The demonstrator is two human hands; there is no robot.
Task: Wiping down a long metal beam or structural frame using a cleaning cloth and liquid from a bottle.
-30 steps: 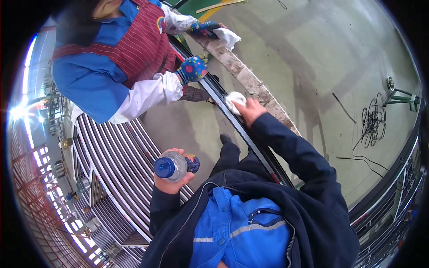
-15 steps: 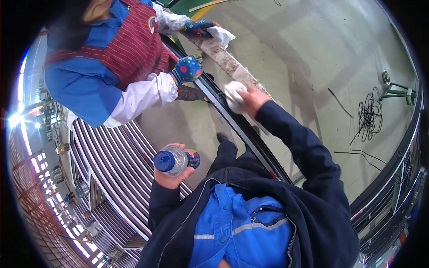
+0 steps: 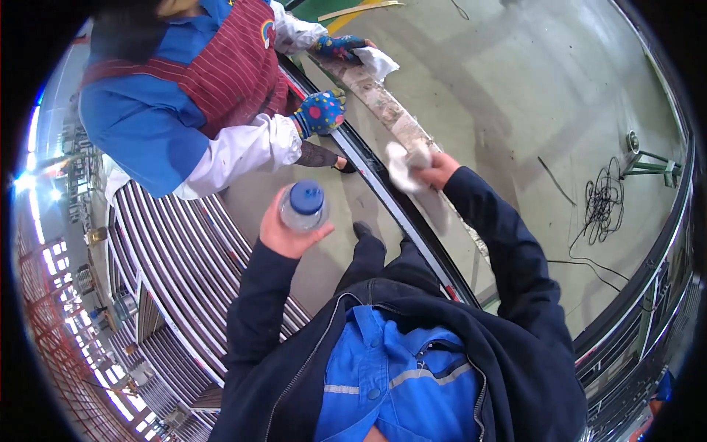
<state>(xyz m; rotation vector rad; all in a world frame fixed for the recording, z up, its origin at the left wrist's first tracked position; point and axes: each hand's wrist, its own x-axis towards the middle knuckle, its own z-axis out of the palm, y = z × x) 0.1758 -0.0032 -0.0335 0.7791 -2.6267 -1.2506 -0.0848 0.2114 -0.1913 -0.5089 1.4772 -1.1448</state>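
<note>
My left hand [image 3: 283, 230] grips a clear plastic bottle with a blue cap [image 3: 303, 205], held upright in front of my chest. My right hand [image 3: 436, 171] presses a white cloth [image 3: 401, 168] against the dirty edge strip [image 3: 383, 107] of a large glass panel [image 3: 515, 88]. A black frame rail [image 3: 383, 193] runs beside that strip. Both arms are in dark jacket sleeves.
A co-worker in a blue top and striped red apron stands at the upper left. Their patterned glove [image 3: 322, 112] rests by the rail and the other gloved hand [image 3: 340, 47] holds a white rag [image 3: 377, 62]. Stacked frames [image 3: 169, 250] lie left. A cable coil [image 3: 605, 199] lies right.
My left hand has raised the bottle and tipped it upright, cap toward the camera. My right hand with the cloth has stayed on the strip, shifting only slightly.
</note>
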